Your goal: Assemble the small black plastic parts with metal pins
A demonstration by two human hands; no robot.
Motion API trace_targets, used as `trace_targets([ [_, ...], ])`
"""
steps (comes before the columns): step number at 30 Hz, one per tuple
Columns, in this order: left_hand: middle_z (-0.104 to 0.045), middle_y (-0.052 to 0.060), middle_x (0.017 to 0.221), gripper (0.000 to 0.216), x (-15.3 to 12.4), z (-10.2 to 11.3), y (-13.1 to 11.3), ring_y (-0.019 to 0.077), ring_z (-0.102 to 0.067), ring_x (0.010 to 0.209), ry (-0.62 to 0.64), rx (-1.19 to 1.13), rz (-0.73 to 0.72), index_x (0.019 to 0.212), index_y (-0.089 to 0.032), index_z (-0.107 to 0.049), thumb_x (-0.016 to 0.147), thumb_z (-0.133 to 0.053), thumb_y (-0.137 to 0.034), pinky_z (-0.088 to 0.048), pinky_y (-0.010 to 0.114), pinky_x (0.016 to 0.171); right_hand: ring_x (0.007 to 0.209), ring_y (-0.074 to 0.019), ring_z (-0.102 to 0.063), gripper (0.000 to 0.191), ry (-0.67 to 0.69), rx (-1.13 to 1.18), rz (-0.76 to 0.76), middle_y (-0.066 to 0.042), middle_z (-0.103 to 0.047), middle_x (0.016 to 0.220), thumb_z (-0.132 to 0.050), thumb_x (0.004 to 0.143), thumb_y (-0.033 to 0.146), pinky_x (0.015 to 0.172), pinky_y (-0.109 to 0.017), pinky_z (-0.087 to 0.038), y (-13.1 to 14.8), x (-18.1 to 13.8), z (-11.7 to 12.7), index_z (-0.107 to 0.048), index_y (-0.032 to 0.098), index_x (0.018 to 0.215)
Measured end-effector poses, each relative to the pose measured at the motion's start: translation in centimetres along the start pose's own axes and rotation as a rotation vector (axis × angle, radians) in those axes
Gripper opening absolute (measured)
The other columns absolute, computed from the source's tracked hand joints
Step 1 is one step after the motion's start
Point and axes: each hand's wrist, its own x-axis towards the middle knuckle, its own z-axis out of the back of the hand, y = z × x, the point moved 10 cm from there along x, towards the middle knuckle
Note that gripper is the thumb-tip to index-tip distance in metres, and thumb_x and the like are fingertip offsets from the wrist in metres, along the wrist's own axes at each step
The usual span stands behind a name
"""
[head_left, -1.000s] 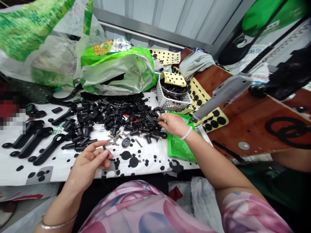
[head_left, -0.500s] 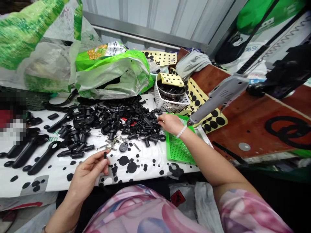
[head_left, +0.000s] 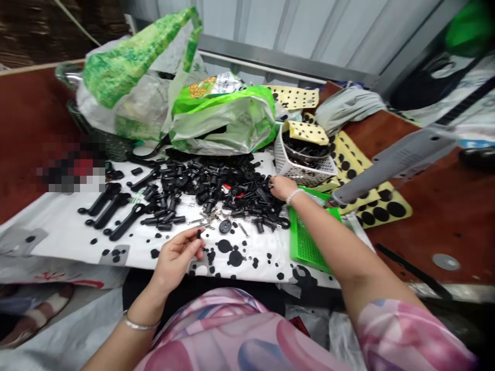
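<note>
- To your far left, three black handles (head_left: 126,223) lie slantwise, side by side, on the white cover (head_left: 69,226)
- Behind them stands a green-and-white bag (head_left: 116,72)
- Your left hand (head_left: 180,255) is just above the cover near its front edge, thumb and fingers pinched closed on a small black part (head_left: 199,234), which pokes up past the fingertips
- Beyond that hand spreads the pile (head_left: 211,178) of black pieces, with a round disc (head_left: 225,226) and a metal strip (head_left: 243,230) lying before it
- Your right hand (head_left: 282,189) reaches to the pile's right end, fingers bent together among the pieces; you cannot tell from here whether they grip one
- Just behind that hand is the white basket (head_left: 294,167)
- Under your right forearm lies the green tray (head_left: 305,242)
- Farther right, the grey screwdriver (head_left: 398,156) hangs slanted over dotted sheets (head_left: 386,203)
</note>
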Motion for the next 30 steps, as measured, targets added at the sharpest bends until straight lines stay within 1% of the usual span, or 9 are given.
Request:
trace_targets([
  [3,-0.063,0.001,0.075,0.034,-0.1,-0.4,-0.6,0.0096,-0.057,0.056,0.044,-0.006,-0.036,0.108,-0.016,-0.059,0.078,-0.061,-0.03,-0.047,0.025,0.06,0.097,-0.0268,-0.061,0.028,-0.072,0.088,0.048,-0.016,-0.064,0.104,-0.05,0.082,0.02,0.081,-0.036,-0.045,1.1,-2.4,1.9,-0.064,0.014,0.106],
  [5,-0.062,0.001,0.074,0.034,0.0,-0.6,-0.8,0.0089,-0.056,0.055,0.065,-0.024,-0.043,0.111,-0.016,-0.057,0.079,-0.059,-0.029,-0.047,0.024,0.059,0.087,-0.0189,-0.063,0.03,-0.085,0.223,0.142,-0.01,-0.065,0.1,-0.047,0.086,0.025,0.077,-0.031,-0.048,3.2,-5.1,2.8,-0.059,0.018,0.112],
  [8,-0.062,0.001,0.074,0.035,0.1,-0.8,-0.9,0.0084,-0.056,0.054,0.083,-0.061,-0.032,0.112,-0.016,-0.056,0.08,-0.058,-0.03,-0.047,0.024,0.058,0.065,-0.0142,-0.062,0.028,0.078,1.036,0.347,-0.005,-0.066,0.083,-0.055,0.082,0.032,0.061,-0.029,-0.052,8.3,-10.0,2.9,-0.059,0.018,0.106],
  [10,-0.063,0.001,0.073,0.037,0.0,-1.0,-1.0,0.0084,-0.056,0.054,0.093,-0.074,-0.016,0.113,-0.016,-0.055,0.079,-0.059,-0.03,-0.047,0.023,0.057,0.061,-0.0116,-0.06,0.025,0.162,1.312,0.39,-0.002,-0.065,0.077,-0.063,0.076,0.032,0.057,-0.026,-0.052,11.3,-12.6,2.4,-0.062,0.018,0.097],
  [13,-0.063,0.001,0.072,0.04,-0.2,-1.2,-1.4,0.0091,-0.056,0.055,0.096,-0.066,-0.005,0.114,-0.016,-0.054,0.077,-0.061,-0.03,-0.047,0.024,0.057,0.059,-0.0101,-0.06,0.024,0.211,1.57,0.337,0.0,-0.064,0.072,-0.069,0.071,0.032,0.057,-0.025,-0.051,14.0,-14.4,0.7,-0.063,0.018,0.09],
  [20,-0.069,0.005,0.077,0.035,-0.9,-0.6,-1.5,0.0159,-0.065,0.063,0.069,-0.142,0.041,0.106,-0.016,-0.055,0.078,-0.061,-0.036,-0.052,0.029,0.062,0.049,-0.0072,-0.053,0.021,0.266,1.698,0.245,0.004,-0.059,0.059,-0.069,0.071,0.032,0.049,-0.021,-0.044,15.5,-15.3,-2.3,-0.061,0.018,0.085],
  [25,-0.068,0.005,0.083,0.024,-0.8,1.2,-1.5,0.0133,-0.064,0.068,-0.122,-0.191,-0.022,0.09,-0.015,-0.059,0.076,-0.064,-0.034,-0.052,0.026,0.065,0.055,-0.0094,-0.059,0.024,0.322,1.781,0.24,0.003,-0.061,0.062,-0.072,0.068,0.03,0.057,-0.023,-0.048,16.2,-16.1,-3.6,-0.06,0.018,0.085],
  [28,-0.064,0.0,0.074,0.021,-0.9,1.6,-1.8,0.0089,-0.058,0.06,-0.186,-0.2,-0.054,0.086,-0.016,-0.062,0.073,-0.068,-0.032,-0.049,0.022,0.06,0.061,-0.0116,-0.061,0.025,0.275,1.769,0.232,0.002,-0.062,0.066,-0.073,0.068,0.028,0.062,-0.026,-0.051,16.2,-16.4,-4.2,-0.06,0.02,0.088],
  [30,-0.061,-0.002,0.067,0.021,-0.9,1.1,-1.7,0.008,-0.056,0.056,-0.168,-0.239,-0.022,0.086,-0.016,-0.063,0.072,-0.068,-0.031,-0.049,0.021,0.058,0.067,-0.0133,-0.061,0.025,0.152,1.712,0.28,-0.001,-0.063,0.075,-0.07,0.071,0.027,0.065,-0.028,-0.052,15.8,-16.7,-3.7,-0.06,0.021,0.094],
])
